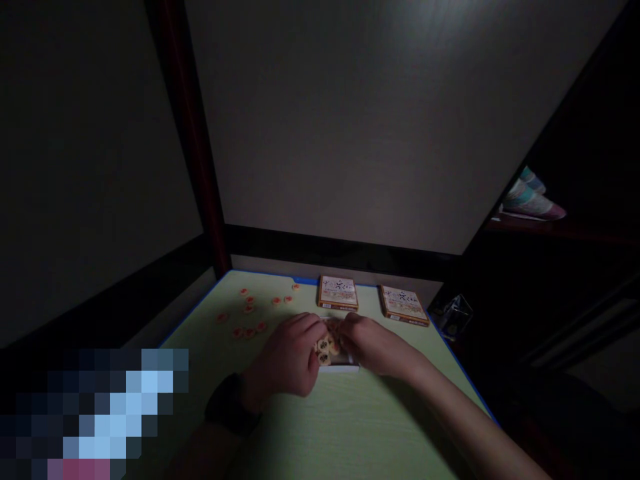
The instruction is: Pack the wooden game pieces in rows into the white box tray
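A small open box (345, 368) with a pale front edge lies on the table between my hands. Several round wooden Chinese chess pieces (324, 346) with dark characters are inside it. My left hand (295, 353), a dark band on its wrist, curls around the box's left side and hides that edge. From the right, my right hand (373, 343) reaches over the box with fingers pinched together among the pieces; what they hold is hidden. Several more Chinese chess pieces, with red characters (249, 309), lie scattered on the table left of my hands.
Two flat printed boxes, one in the middle (339, 292) and one to the right (404, 305), lie near the back of the light green table (320, 433). A wall panel (340, 133) rises behind. Past the right edge is a clear plastic container (456, 315). The room is dim.
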The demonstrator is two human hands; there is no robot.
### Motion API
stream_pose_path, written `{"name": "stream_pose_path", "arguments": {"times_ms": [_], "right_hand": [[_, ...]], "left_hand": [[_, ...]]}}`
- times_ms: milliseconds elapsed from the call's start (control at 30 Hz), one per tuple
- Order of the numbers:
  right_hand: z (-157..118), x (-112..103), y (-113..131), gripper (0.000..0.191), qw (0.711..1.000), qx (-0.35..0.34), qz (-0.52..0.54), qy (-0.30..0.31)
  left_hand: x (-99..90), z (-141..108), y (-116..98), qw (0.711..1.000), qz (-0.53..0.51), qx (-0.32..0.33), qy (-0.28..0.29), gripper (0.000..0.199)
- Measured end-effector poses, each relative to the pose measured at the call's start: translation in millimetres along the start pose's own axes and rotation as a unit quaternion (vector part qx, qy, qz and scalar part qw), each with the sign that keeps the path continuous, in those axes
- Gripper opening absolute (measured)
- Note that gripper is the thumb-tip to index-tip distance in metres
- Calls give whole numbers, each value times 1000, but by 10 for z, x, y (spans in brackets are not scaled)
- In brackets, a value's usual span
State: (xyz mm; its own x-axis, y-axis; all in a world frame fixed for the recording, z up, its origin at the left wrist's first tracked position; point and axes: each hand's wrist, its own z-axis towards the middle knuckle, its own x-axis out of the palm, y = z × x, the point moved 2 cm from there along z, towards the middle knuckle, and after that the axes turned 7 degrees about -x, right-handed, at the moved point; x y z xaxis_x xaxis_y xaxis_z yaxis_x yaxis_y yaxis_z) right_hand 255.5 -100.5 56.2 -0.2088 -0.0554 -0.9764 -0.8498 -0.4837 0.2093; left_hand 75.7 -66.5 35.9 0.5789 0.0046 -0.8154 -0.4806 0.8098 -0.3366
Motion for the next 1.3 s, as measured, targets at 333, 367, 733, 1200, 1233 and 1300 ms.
{"name": "stream_pose_path", "arguments": {"times_ms": [333, 367, 733, 1200, 1233, 1300], "right_hand": [[-7, 62, 66, 24, 996, -33, -76, 21], [4, 71, 50, 24, 996, -39, -74, 19], [52, 91, -43, 22, 989, -28, -143, 14], [91, 230, -604, 18, 935, 52, 179, -303], [100, 290, -643, 22, 915, 75, 190, -349], [113, 414, -701, 30, 882, 111, 210, -406]], "left_hand": [[71, 43, 245, 987, 83, -139, 14, 17], [72, 46, 260, 986, 88, -143, 21, 17], [121, 56, 389, 972, 139, -181, 47, 17], [-147, 72, 928, 931, 179, -316, -40, 38], [-204, 72, 1037, 920, 182, -343, -51, 40], [-315, 83, 1240, 901, 200, -382, -52, 42]]}}
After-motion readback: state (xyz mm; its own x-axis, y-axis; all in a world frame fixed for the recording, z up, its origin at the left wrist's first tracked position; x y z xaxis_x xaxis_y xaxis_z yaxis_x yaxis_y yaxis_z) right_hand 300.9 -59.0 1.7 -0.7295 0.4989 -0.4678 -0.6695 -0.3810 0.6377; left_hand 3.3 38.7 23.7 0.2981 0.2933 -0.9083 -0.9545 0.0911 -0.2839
